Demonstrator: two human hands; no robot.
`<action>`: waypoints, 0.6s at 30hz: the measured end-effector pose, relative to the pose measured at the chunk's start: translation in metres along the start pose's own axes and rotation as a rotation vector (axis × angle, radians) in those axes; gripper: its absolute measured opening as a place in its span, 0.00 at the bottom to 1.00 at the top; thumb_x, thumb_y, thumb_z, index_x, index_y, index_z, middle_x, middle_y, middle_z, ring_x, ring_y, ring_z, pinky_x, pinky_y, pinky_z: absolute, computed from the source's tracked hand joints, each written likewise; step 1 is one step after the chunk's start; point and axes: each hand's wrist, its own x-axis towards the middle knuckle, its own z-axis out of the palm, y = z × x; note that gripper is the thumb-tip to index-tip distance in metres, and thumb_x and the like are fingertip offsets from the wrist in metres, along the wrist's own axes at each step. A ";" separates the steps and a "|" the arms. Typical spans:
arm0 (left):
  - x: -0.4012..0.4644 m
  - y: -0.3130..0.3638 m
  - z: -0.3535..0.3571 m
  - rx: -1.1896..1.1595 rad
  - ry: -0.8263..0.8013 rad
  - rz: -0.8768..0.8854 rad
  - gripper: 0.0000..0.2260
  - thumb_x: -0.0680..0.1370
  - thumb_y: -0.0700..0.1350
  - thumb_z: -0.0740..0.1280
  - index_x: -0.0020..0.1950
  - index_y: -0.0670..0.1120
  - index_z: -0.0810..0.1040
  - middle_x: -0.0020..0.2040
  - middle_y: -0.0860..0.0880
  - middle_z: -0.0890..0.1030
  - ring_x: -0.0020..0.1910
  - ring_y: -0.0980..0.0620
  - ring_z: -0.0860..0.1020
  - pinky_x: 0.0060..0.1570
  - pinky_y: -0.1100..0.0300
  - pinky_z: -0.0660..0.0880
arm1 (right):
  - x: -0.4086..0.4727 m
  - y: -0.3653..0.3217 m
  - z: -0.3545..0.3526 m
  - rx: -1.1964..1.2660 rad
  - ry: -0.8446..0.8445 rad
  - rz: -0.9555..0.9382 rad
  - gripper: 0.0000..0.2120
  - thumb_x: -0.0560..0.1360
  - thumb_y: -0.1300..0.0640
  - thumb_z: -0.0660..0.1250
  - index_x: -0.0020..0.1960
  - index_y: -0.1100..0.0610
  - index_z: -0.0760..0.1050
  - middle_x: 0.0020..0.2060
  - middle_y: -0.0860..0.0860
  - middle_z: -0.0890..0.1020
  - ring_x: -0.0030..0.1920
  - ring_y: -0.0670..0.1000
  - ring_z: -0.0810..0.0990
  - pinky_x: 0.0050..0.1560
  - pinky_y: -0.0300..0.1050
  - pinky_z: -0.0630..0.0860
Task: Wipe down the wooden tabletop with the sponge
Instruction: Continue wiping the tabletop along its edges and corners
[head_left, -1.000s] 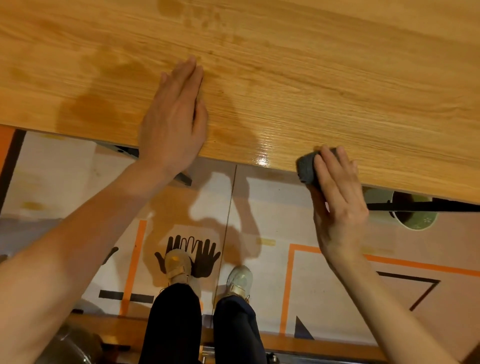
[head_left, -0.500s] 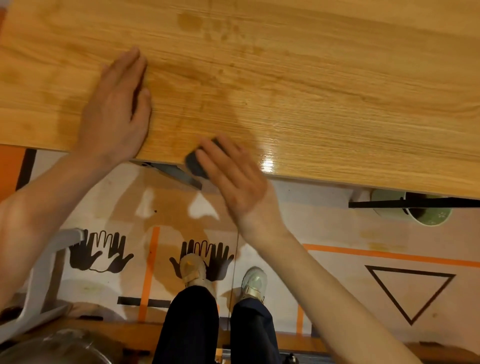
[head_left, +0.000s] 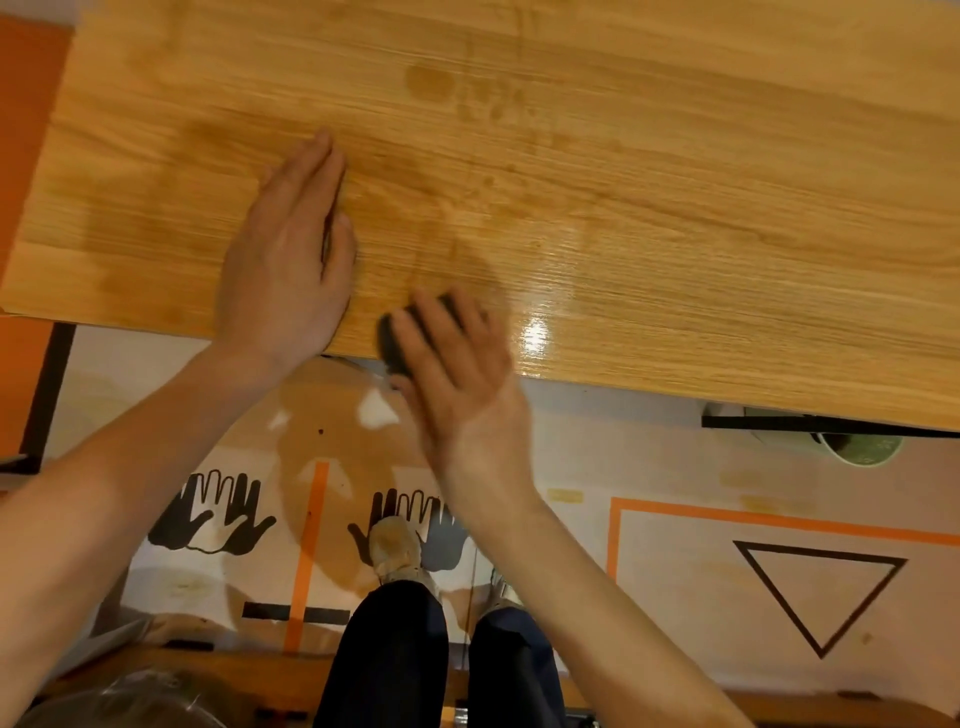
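While pressed under the fingers of the right hand (head_left: 457, 374), lies at the near edge of the desk, lower centre of the frame: one dark grey rounded sponge (head_left: 393, 343), mostly hidden, only its left end showing. Grip of that hand: fingers laid over the sponge and bent down round it, blurred. Flat on the one glossy light-brown wooden desk (head_left: 675, 208), just left of the sponge: the left hand (head_left: 288, 260), fingers straight and together, holding nothing, palm down, wrist past the desk edge. Two hands, two bare forearms, reaching up from the lower corners of the frame. Across the desk top, upper centre: several darker damp-looking patches and one bright glare spot right of the right hand. Below the desk, on the pale floor: two pairs of black hand-shaped prints (head_left: 213, 514), the second pair partly under a shoe; one black outlined triangle (head_left: 818, 597) at lower right; orange lines around and beside it. At the bottom centre: two dark trouser legs (head_left: 389, 660) and two light shoes (head_left: 392, 548), the right one barely seen. Under the desk edge at right: one pale green round container (head_left: 865, 449), partly hidden.
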 end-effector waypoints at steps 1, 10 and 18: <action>0.000 0.000 0.000 0.001 -0.001 0.002 0.22 0.87 0.46 0.52 0.80 0.40 0.61 0.82 0.45 0.60 0.81 0.47 0.57 0.78 0.65 0.46 | 0.005 -0.008 0.003 0.017 -0.042 -0.046 0.19 0.78 0.59 0.68 0.67 0.64 0.73 0.68 0.60 0.73 0.73 0.62 0.64 0.73 0.60 0.62; -0.001 0.000 0.001 -0.012 -0.012 0.014 0.23 0.87 0.45 0.53 0.80 0.39 0.61 0.82 0.43 0.60 0.81 0.46 0.58 0.81 0.51 0.52 | -0.030 0.048 -0.076 -0.158 -0.130 0.301 0.23 0.83 0.53 0.53 0.76 0.58 0.61 0.77 0.50 0.61 0.78 0.51 0.50 0.75 0.60 0.56; 0.001 0.000 0.000 -0.007 -0.031 0.012 0.23 0.87 0.45 0.52 0.81 0.39 0.60 0.82 0.43 0.58 0.81 0.47 0.56 0.81 0.54 0.49 | 0.061 0.073 -0.055 -0.167 -0.064 0.347 0.21 0.83 0.55 0.51 0.74 0.62 0.63 0.75 0.56 0.63 0.77 0.58 0.54 0.75 0.59 0.58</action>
